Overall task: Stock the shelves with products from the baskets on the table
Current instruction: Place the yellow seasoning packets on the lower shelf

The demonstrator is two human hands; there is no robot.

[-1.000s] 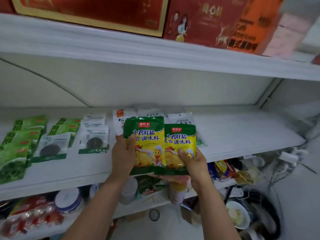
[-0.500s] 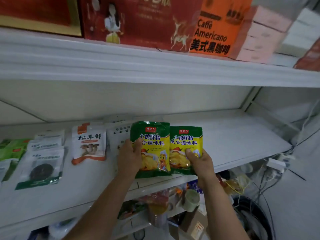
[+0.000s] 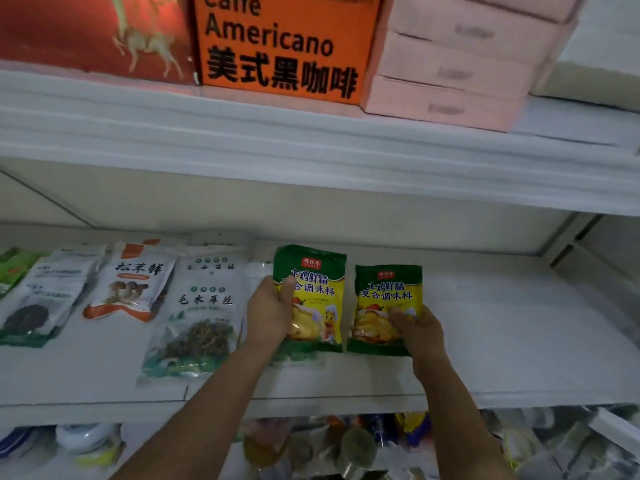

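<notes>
At the white shelf [image 3: 519, 341], left hand [image 3: 268, 315] grips glossy left pouch [image 3: 320, 292]; right hand [image 3: 420, 332] grips right pouch [image 3: 388, 292].

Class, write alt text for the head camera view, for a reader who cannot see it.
At a white shelf, the left hand and right hand each grip a green-and-yellow seasoning packet, the left packet beside the right packet. Dried-food pouches lie to their left; an orange coffee box and pink boxes stand on the shelf above.

"Caffe Americano 美式黑咖啡" is printed on the orange box [image 3: 280, 46], "松茸鲜" on the orange-trimmed pouch [image 3: 133, 282], "毛木耳丝" on the white pouch [image 3: 204, 306], and "土鸡鲜精 复合调味料" on the left packet [image 3: 320, 299] and the right packet [image 3: 388, 299].
</notes>
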